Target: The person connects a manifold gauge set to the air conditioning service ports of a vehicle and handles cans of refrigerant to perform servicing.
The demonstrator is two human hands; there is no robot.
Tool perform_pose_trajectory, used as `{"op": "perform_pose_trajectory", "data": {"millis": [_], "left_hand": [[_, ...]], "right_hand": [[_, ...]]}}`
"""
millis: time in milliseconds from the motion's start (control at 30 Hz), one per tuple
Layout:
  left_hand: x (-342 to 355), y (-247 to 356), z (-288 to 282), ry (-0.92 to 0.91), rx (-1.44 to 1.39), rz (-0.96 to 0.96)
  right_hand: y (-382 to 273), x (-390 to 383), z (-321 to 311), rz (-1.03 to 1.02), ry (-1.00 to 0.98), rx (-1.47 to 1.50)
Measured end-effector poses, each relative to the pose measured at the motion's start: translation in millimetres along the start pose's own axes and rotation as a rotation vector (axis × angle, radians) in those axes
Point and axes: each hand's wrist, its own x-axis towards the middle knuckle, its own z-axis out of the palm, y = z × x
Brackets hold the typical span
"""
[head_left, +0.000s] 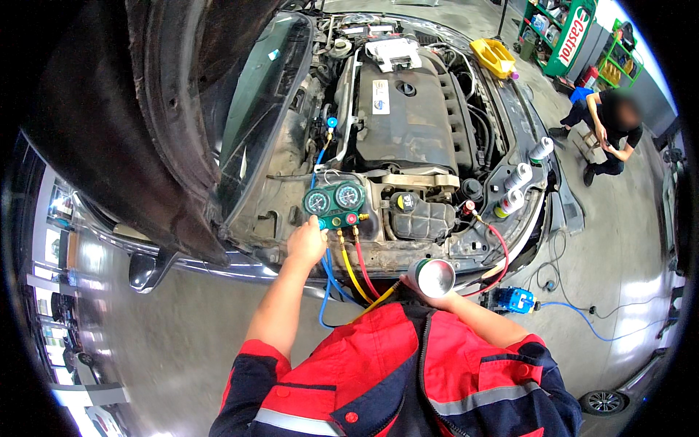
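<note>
In the engine bay sits a manifold gauge set (335, 200) with two round dials and a green body. My left hand (307, 240) is closed on the valve knob at its left side. Blue, yellow and red hoses run down from it. My right hand (409, 287) holds a refrigerant can (435, 278) near my chest, its round metal base facing up. The yellow hose (351, 271) runs toward the can, but their connection is hidden. A blue coupler (332, 123) and a red coupler (469, 207) sit on fittings in the bay.
Several cans (518, 177) stand along the car's front edge. A yellow drain pan (494, 58) lies at the far corner. The raised hood (145, 109) hangs at left. A blue pump (515, 299) stands on the floor at right, with cables. Another person (611, 127) sits at far right.
</note>
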Motion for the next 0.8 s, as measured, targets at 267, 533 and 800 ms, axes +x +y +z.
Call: {"op": "perform_pose_trajectory", "data": {"millis": [267,533,800], "left_hand": [[-1,8,-4,0.024,0.006,-0.142],[4,8,-4,0.003,-0.001,-0.184],[4,10,-6,0.000,0.002,-0.197]], "right_hand": [[-26,6,-6,-0.053,0.017,-0.177],[-39,8,-12,-0.104,-0.005,-0.304],[-30,8,-8,-0.038,-0.002,-0.153]]}}
